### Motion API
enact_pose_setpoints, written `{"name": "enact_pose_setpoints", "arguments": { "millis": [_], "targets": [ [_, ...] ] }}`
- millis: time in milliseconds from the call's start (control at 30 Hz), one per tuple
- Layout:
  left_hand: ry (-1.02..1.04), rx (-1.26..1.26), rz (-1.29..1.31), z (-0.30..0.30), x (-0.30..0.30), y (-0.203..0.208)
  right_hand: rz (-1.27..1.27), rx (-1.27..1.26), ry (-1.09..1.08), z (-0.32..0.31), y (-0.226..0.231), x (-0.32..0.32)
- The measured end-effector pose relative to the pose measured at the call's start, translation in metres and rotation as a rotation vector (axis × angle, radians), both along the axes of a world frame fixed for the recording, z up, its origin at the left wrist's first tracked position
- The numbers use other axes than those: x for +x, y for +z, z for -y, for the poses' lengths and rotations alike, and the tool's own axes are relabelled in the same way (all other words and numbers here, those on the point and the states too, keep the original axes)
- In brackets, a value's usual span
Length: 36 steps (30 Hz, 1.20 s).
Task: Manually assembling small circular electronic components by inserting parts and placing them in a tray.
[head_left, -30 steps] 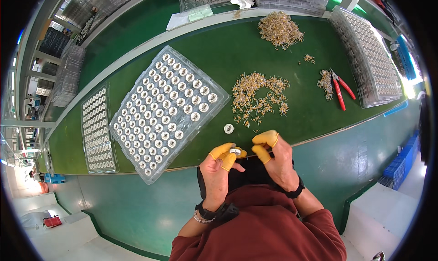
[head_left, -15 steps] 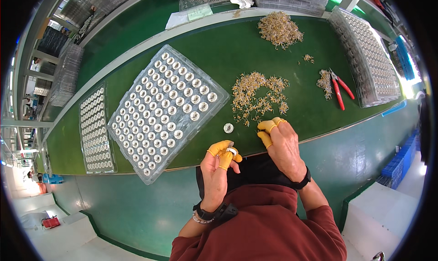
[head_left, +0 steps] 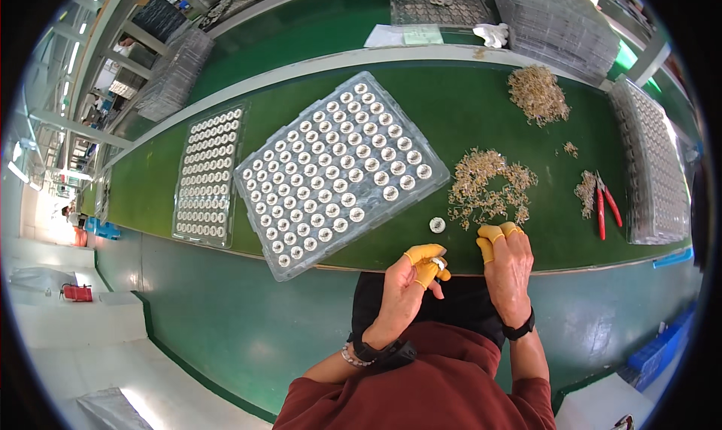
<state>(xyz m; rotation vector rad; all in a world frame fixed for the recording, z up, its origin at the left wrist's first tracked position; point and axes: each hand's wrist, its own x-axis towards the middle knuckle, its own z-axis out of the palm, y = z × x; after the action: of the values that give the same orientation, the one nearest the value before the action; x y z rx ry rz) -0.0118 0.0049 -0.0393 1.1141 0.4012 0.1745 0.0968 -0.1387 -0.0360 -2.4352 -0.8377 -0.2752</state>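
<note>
My left hand (head_left: 418, 274), in yellow finger cots, pinches a small white round part (head_left: 439, 264) just off the table's near edge. Beside it, my right hand (head_left: 510, 258), also in yellow finger cots, has its fingertips bunched on the green table at the near side of a loose pile of tiny bent metal-and-yellow pieces (head_left: 492, 185). Whatever those fingertips hold, if anything, is hidden. A single white round part with a dark centre (head_left: 437, 225) lies between the pile and my left hand. To the left, a clear plastic tray (head_left: 359, 214) carries rows of similar parts.
Another filled tray (head_left: 203, 238) lies further left. Red-handled pliers (head_left: 606, 208) rest on the right by a small heap of pieces (head_left: 586, 194). A bigger heap (head_left: 538, 94) sits at the back, and a tray stack (head_left: 653, 167) stands at the right end.
The view has turned, so the table appears shifted right. My right fingertips are closer to the pile's near side. My left hand keeps the white part pinched.
</note>
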Motion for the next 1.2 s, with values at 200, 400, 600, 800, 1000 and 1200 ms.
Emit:
{"name": "enact_pose_setpoints", "arguments": {
  "millis": [200, 400, 600, 800, 1000, 1200],
  "targets": [
    [0.013, -0.015, -0.018, 0.001, 0.001, -0.003, 0.059, -0.057, 0.008, -0.004, -0.003, 0.0],
    [0.014, 0.01, -0.013, 0.0, 0.003, -0.002, 0.051, 0.03, 0.123, 0.001, 0.001, 0.011],
    [0.002, 0.032, -0.014, 0.0, 0.004, -0.002, 0.062, 0.045, 0.1, 0.008, 0.0, 0.015],
    [-0.002, 0.048, -0.034, 0.003, 0.005, -0.001, 0.076, 0.014, -0.032, 0.005, -0.003, 0.006],
    [-0.002, 0.052, -0.037, 0.004, 0.005, -0.001, 0.067, -0.036, -0.04, -0.005, -0.006, 0.001],
    [-0.003, 0.006, -0.015, 0.007, 0.003, -0.001, -0.162, 0.17, -0.017, -0.002, -0.002, 0.0]
  ]
}}
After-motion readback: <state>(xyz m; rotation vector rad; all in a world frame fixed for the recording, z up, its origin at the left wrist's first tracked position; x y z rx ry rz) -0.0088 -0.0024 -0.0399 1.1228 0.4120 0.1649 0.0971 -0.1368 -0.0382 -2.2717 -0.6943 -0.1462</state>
